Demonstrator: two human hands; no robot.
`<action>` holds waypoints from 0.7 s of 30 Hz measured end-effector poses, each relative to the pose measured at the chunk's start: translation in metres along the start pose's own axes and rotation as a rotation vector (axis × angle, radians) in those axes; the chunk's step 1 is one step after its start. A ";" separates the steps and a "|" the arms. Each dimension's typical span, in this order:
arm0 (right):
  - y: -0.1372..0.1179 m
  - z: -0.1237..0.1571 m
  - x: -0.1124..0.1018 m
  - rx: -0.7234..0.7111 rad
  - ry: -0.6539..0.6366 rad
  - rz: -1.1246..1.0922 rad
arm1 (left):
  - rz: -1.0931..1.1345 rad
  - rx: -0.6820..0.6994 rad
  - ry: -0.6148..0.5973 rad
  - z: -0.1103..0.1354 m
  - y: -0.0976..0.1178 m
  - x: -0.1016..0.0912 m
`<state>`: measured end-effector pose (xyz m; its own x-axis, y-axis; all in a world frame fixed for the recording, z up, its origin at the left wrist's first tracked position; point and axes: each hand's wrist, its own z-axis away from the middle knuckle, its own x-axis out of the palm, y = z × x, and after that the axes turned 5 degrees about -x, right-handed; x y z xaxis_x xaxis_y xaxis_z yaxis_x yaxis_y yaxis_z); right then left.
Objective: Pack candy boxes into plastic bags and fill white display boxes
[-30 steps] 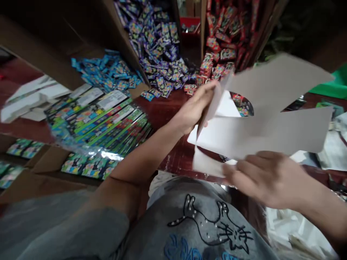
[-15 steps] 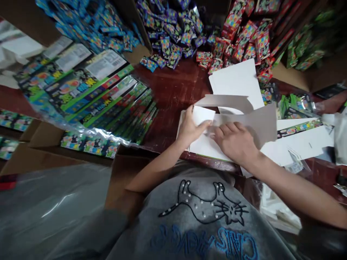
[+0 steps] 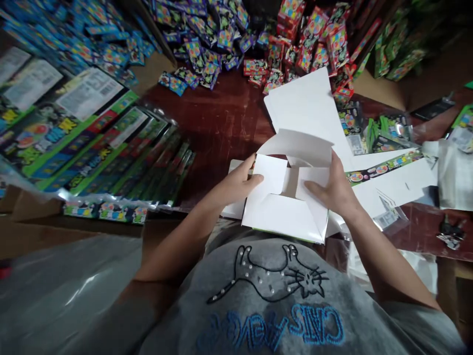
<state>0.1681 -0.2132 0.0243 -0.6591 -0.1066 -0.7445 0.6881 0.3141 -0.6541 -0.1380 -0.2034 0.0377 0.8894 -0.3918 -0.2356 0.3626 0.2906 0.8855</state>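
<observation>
A white cardboard carton (image 3: 284,214) stands partly folded at the near edge of the dark red table (image 3: 221,118), its lid flap raised toward the back. My left hand (image 3: 236,185) grips the carton's left side, thumb on the left inner flap. On the other side my right hand (image 3: 332,190) holds the right wall, with fingers pressing the right inner flap inward. Both flaps lie folded over the carton's open top.
Stacks of flat green printed cartons in plastic wrap (image 3: 111,153) lie to the left. Heaps of small blue (image 3: 107,49), purple (image 3: 207,44) and red packs (image 3: 314,44) fill boxes at the back. Flat white card blanks (image 3: 395,182) and green packs (image 3: 384,130) lie to the right.
The flat card held up in the air a second ago came down onto the table and now stands folded into a box shape, my hands having moved to its two sides.
</observation>
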 end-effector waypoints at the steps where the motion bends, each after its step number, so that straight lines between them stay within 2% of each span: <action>1: -0.005 0.001 -0.003 -0.078 -0.025 0.049 | 0.040 -0.009 -0.006 0.004 -0.001 -0.002; 3: -0.016 0.001 -0.015 -0.266 -0.139 0.148 | 0.083 -0.022 0.019 0.007 -0.003 -0.002; 5: -0.024 -0.002 -0.025 -0.378 -0.284 0.218 | 0.118 -0.015 0.025 0.007 -0.005 0.000; 8: -0.032 -0.008 -0.021 -0.304 -0.379 0.310 | 0.206 -0.017 -0.006 0.006 -0.007 0.004; 12: -0.039 -0.011 0.003 -0.212 -0.286 0.470 | 0.247 -0.001 -0.003 0.019 -0.012 0.002; 15: -0.044 -0.009 0.008 -0.215 -0.230 0.499 | 0.252 -0.054 -0.021 0.036 -0.019 0.001; 18: -0.050 -0.006 -0.011 -0.282 -0.253 0.359 | 0.377 -0.059 -0.073 0.056 -0.011 0.002; 21: -0.055 -0.001 -0.042 -0.336 -0.185 0.188 | 0.440 0.109 -0.081 0.075 0.023 0.006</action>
<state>0.1580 -0.2251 0.0920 -0.4447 -0.1757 -0.8783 0.6342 0.6306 -0.4473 -0.1458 -0.2648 0.0866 0.9258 -0.3203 0.2008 -0.0802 0.3527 0.9323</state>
